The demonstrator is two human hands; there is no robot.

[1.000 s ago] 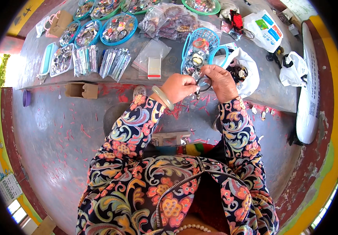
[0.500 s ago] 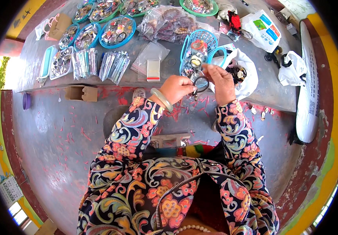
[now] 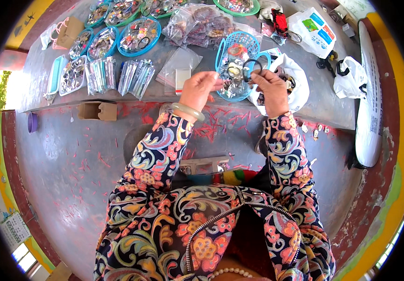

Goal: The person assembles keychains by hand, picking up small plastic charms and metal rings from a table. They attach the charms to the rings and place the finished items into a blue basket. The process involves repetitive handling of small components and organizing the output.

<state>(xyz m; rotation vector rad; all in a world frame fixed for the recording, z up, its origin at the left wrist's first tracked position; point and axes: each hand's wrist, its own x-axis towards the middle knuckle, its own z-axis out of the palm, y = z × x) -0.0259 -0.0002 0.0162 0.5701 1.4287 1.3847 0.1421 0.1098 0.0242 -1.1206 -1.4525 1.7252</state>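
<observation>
Over the right side of a blue plastic basket point(image 3: 235, 96), my right hand point(image 3: 273, 91) pinches a black ring-shaped band point(image 3: 246, 75) that looks like a hair tie. The basket holds small packets and trinkets, some in clear plastic. My left hand point(image 3: 197, 93), a pale bangle at its wrist, is at the basket's left, apart from the right hand. Its thumb and fingers are pressed together; what they hold, if anything, is hidden. Just beyond it lie clear plastic bags point(image 3: 176, 65) and a small white card with a red edge point(image 3: 182, 77). Right of the basket sits an open white bag point(image 3: 298, 96) of small items.
Blue and green trays point(image 3: 139, 52) of trinkets line the back left, beside bundles of wrapped pens point(image 3: 136, 77). A pile of bagged beads point(image 3: 202, 28) lies behind the basket. White plastic bags point(image 3: 312, 35) are at the right. Red scraps and a cardboard box point(image 3: 97, 111) lie below the table edge.
My hands have moved apart. The black band, earlier held between both, is now in my right hand alone and nearer the basket; my left hand has shifted left and away.
</observation>
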